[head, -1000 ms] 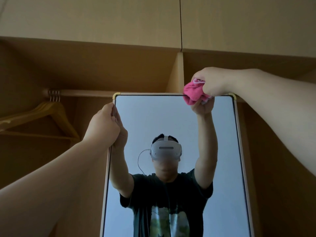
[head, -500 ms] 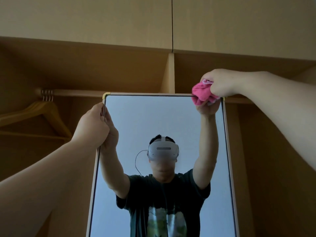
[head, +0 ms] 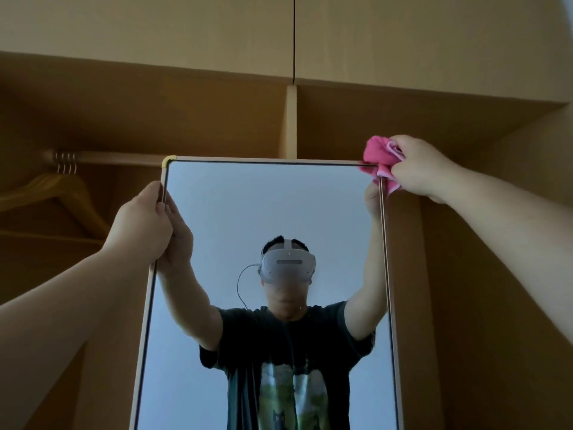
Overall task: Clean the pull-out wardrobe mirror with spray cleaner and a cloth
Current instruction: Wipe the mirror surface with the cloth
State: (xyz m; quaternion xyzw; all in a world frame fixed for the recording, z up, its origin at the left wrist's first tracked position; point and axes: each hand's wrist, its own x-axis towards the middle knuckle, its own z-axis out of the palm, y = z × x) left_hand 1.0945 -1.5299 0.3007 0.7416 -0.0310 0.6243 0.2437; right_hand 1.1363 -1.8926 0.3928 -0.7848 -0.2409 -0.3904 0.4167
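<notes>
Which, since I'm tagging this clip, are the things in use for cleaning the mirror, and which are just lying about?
In use: pull-out mirror, left hand holding its left edge; pink cloth, gripped by right hand at the top right corner.
Idle: wooden hangers, hanging rail, wardrobe divider panel. No spray cleaner in view.

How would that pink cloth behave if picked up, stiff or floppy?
Probably floppy: the pink cloth bunches into soft folds in the right hand. Likely light, since that hand alone holds it up high. It wraps the mirror corner, so it seems pliant.
</notes>
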